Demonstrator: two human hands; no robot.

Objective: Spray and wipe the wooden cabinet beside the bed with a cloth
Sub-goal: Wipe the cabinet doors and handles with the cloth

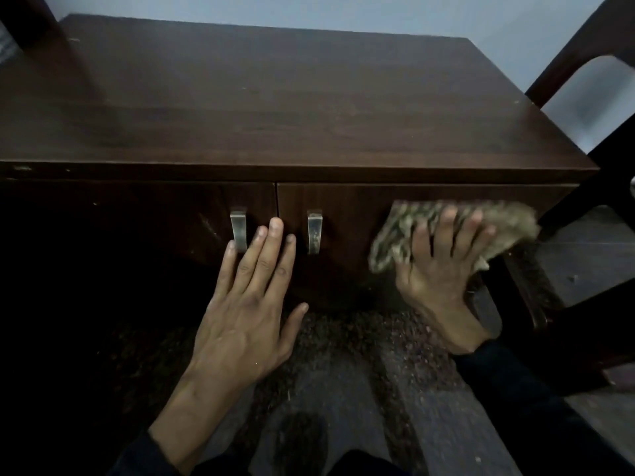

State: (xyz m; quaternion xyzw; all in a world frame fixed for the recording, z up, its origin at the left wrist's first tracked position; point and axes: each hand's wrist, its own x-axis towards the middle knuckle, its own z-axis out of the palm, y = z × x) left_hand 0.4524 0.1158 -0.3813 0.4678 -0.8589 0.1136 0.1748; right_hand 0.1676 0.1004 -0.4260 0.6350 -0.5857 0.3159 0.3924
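Note:
A dark wooden cabinet [275, 108] with two doors fills the upper view. Each door has a metal handle, the left handle [238, 231] and the right handle [314, 231]. My right hand [443, 266] presses a crumpled greenish-brown cloth [395, 231] flat against the right door, fingers spread over it. The cloth looks blurred. My left hand [254, 304] rests flat with fingers together on the door fronts between the two handles, holding nothing. No spray bottle is in view.
A dark wooden chair [584, 187] stands close against the cabinet's right side. A speckled dark floor [343, 338] lies below the doors. A pale wall [309, 12] is behind the cabinet. The left door area is in deep shadow.

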